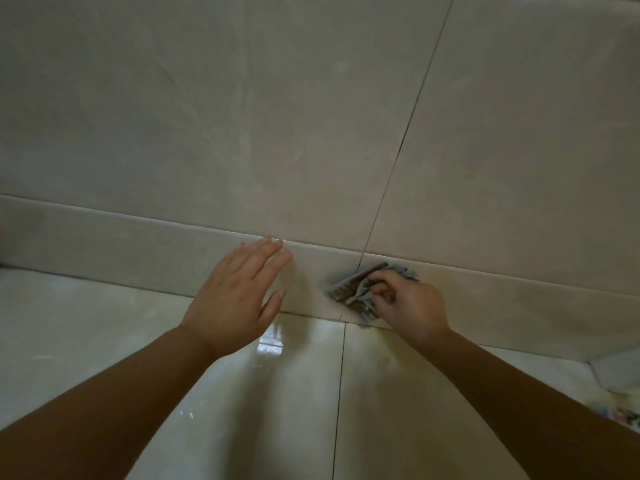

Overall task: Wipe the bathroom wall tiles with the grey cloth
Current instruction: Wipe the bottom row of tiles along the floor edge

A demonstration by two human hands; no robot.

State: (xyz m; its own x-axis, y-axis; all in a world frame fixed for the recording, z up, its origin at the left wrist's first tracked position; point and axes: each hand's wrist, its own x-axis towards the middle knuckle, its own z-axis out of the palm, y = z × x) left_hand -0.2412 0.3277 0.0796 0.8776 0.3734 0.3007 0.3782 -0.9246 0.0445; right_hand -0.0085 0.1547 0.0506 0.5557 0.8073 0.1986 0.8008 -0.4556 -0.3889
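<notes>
Left hand (235, 296) is lying spread and flat, fingers straight and close together, thumb angled out to the side, holding nothing. Its fingertips are reaching the upper edge of the low tile band (121, 244). Whether the palm is pressing on the band or hovering just off it cannot be told. The bare forearm is entering from the lower left.

The floor (86, 323) below is showing as glossy pale tile, and a bright reflection (270, 344) is sitting just under the left wrist. A thin dark floor joint (341, 393) is running between the two forearms toward the wall.

The wall tiles (242, 116) above are large, smooth and beige, with faint marbled streaks and a dull sheen. A narrow vertical grout line (408, 133) is slanting down across them to the band.

The grey cloth (346, 289) is lying bunched against the low band where that grout line meets it, close above the floor edge. Its surface is ribbed, with darker ridges and a lighter seam crossing them.

The right hand (408, 306) is gripping the cloth with fingers curled over its right part, holding it to the tile.

A patterned, multicoloured item (627, 417) is showing at the far right edge, too cropped to identify.
</notes>
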